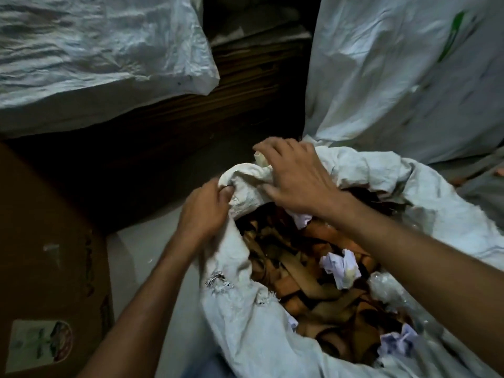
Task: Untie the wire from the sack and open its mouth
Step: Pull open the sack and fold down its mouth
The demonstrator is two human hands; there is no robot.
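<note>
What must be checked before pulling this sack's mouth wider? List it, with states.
1. The wire is off the sack: cannot tell, none shows.
2. The left hand grips the rim: ok.
3. The right hand holds the bunched top: ok.
4. The mouth is fully spread: not ok, far edge bunched, though scraps show inside.
5. The cloth is sound: not ok, frayed tear below the left hand.
</note>
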